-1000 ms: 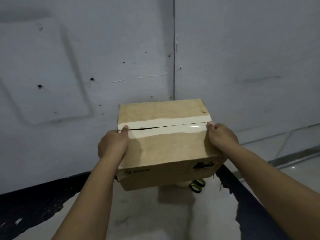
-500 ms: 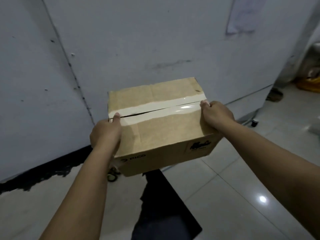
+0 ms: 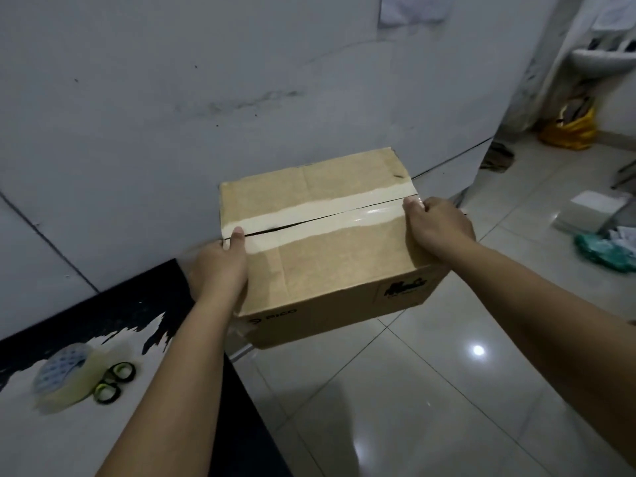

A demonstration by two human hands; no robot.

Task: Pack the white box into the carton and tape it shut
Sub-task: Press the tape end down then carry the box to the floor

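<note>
A brown carton (image 3: pixel 330 266) hangs in the air between my two hands, beyond the table's right edge and over the tiled floor. Its top flaps are closed and a strip of clear tape (image 3: pixel 320 215) runs along the seam. My left hand (image 3: pixel 220 266) grips the carton's left end, thumb on the tape. My right hand (image 3: pixel 437 223) grips the right end, thumb at the tape's other end. The white box is hidden from view.
A roll of clear tape (image 3: pixel 65 376) and green-handled scissors (image 3: pixel 113 382) lie on the white and black table (image 3: pixel 86 425) at lower left. A grey wall stands close behind. On the floor at right lie white sheets (image 3: pixel 592 210), a green bag (image 3: pixel 605 253) and a yellow bag (image 3: pixel 569 130).
Both hands have carried the carton off the table and to the right, over the floor. The view has swung right, so the table and tape roll now lie at lower left.
</note>
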